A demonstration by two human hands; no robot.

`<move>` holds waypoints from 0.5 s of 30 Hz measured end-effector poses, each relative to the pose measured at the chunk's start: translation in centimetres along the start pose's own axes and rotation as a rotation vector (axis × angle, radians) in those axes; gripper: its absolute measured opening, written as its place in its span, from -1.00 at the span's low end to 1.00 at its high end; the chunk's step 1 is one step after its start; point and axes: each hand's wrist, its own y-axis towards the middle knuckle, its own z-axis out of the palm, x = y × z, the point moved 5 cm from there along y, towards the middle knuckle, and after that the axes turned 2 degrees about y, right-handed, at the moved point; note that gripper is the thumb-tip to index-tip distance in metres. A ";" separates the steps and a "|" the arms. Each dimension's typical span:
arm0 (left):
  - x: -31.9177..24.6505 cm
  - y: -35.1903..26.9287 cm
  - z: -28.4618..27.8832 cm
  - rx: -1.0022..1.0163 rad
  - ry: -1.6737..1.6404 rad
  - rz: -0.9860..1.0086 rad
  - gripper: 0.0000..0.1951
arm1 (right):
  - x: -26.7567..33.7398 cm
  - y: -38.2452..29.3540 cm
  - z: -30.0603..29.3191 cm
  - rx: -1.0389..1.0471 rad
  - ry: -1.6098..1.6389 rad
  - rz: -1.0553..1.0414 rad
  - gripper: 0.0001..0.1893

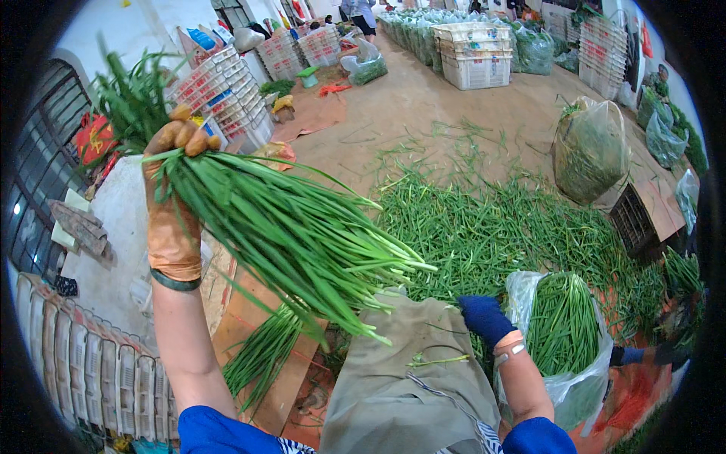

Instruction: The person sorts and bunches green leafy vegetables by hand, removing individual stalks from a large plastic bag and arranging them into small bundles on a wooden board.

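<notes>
My left hand (pixel 177 142), in an orange-brown rubber glove, is raised and grips a bunch of garlic chives (pixel 278 221). Their pale cut ends point down to the right over my apron (pixel 408 391); the leafy tops behind my fist are blurred. In a navy knit glove, my right hand (pixel 485 319) is lowered beside my knee, its fingers mostly hidden. Just right of it stands a clear plastic bag (pixel 519 289) packed with chives (pixel 564 329). Another chive bunch (pixel 266 352) lies on a wooden board (pixel 292 391) at my left.
Loose chive trimmings (pixel 482 232) cover the floor ahead. A filled bag (pixel 590 150) and a dark crate (pixel 635 218) stand right. Stacked white crates (pixel 221 96) rise at left, others (pixel 476 57) farther off. Another person's gloved hand (pixel 629 356) shows at the right edge.
</notes>
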 end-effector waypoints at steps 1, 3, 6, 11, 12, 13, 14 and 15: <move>0.1 0.3 0.6 0.033 0.016 -0.052 -0.73 | 1.6 -0.1 -2.3 -0.044 -0.137 0.035 -0.44; -0.1 0.8 1.3 0.081 0.069 -0.165 -0.63 | 5.3 1.7 -5.1 -0.196 0.093 -0.129 -0.21; 2.0 -0.3 4.3 0.010 0.334 -0.311 -0.67 | 15.6 3.7 -9.6 -0.257 0.727 -0.480 0.13; 7.2 -2.1 8.2 0.049 0.472 -0.187 -0.80 | 27.1 7.0 -9.5 -0.294 0.882 -0.588 0.13; 8.0 -2.4 8.8 0.009 0.451 -0.162 -0.78 | 27.6 7.8 -9.2 -0.287 0.963 -0.554 0.01; 8.2 -2.5 9.1 -0.034 0.433 -0.136 -0.76 | 28.0 8.6 -8.8 -0.276 1.043 -0.519 -0.11; 8.5 -2.8 9.2 0.013 0.379 -0.217 -0.69 | 28.1 9.1 -8.6 -0.304 1.104 -0.529 -0.35; 8.9 -2.9 9.8 0.068 0.309 -0.295 -0.60 | 27.0 9.9 -8.4 -0.359 1.011 -0.641 -0.43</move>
